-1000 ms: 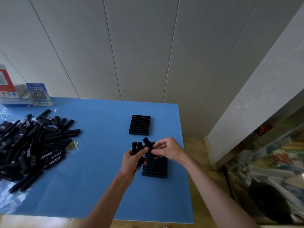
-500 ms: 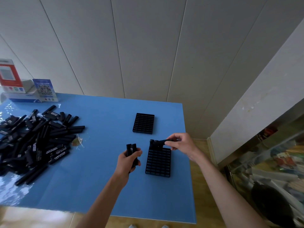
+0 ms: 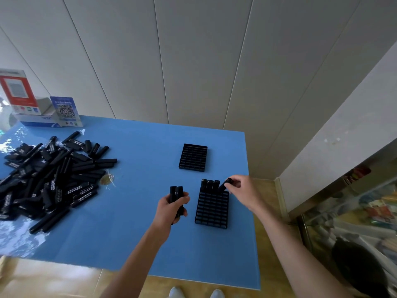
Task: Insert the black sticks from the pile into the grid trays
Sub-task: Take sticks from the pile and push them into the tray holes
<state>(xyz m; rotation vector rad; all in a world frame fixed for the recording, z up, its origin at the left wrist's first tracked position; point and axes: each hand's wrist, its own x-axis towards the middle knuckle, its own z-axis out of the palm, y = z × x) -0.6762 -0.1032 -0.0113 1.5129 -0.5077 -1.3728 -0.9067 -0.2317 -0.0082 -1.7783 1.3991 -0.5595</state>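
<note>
**Fourth stick going into the near tray's back row**

Half a sec ago the near tray shows just one stick at its far-left corner, w/ the right hand laying another across that edge. Now three sticks stand upright side by side in the far row, and the right hand has moved along to the right end of that row. Its thumb & fingertips pinch the top of a fourth stick, which leans to the right, lower end at the last slot; can't tell if it's seated yet.

Left hand is curled round a small bundle of spare sticks, held upright just left of the tray, above the table. It's roughly where it was.

Meaning: filling goes left to right along the far row, approx. one row nearly done, all other rows of this tray open. The far tray has nothing in it. The pile on the table's left side is large and well apart from both hands, so most of the job remains.
</note>
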